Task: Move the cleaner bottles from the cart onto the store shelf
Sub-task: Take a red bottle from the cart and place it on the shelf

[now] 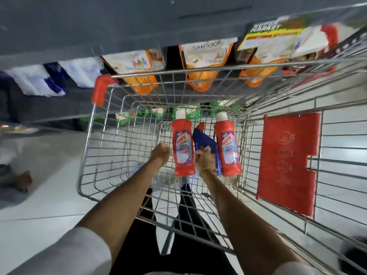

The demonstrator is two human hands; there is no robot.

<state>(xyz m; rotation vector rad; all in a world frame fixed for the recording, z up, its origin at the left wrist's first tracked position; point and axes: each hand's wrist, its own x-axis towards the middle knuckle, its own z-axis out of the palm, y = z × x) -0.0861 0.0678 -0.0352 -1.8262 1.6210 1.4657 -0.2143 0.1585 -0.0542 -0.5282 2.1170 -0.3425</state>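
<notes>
Two red cleaner bottles with white caps lie in the wire cart (103, 139), one on the left (183, 147) and one on the right (228, 147). A blue cleaner bottle (202, 139) with a red cap lies between them. My left hand (161, 154) is inside the cart, fingers curled into a fist, just beside the left red bottle's edge with nothing seen in it. My right hand (204, 160) is closed around the lower body of the blue bottle. The store shelf (139, 32) runs across the top, beyond the cart.
Orange-and-white pouches (204, 62) hang along the shelf; white-and-blue packs (49, 78) hang to the left. Green packs (186, 112) sit lower behind the cart. A red flap (288, 161) covers the cart's right side. Another person's foot (24, 180) is on the floor at left.
</notes>
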